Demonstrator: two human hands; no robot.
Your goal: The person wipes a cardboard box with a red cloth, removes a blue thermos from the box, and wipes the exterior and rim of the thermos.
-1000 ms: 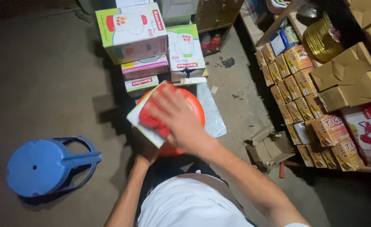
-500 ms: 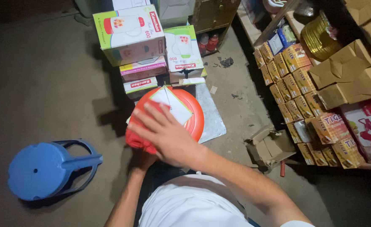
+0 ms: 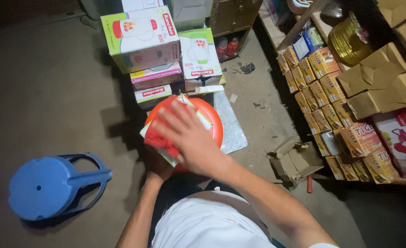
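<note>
A round orange plastic top (image 3: pixel 213 120) stands right in front of me, and a flat white box (image 3: pixel 202 118) lies across it. My right hand (image 3: pixel 189 138) presses a red cloth (image 3: pixel 158 138) flat onto the box, fingers spread toward the left. My left hand (image 3: pixel 157 167) is at the near left edge, under the box's corner and mostly hidden in shadow. It seems to grip the box there.
A blue plastic stool (image 3: pixel 51 186) lies on its side at the left. Stacked green and white appliance boxes (image 3: pixel 141 39) stand just beyond the orange top, which rests on a grey metal sheet (image 3: pixel 232 131). An open cardboard carton (image 3: pixel 295 158) and shelves of small orange boxes (image 3: pixel 327 108) are at the right.
My right hand has dragged the red cloth across the box toward me and to the left. The box has shifted slightly on the orange top.
</note>
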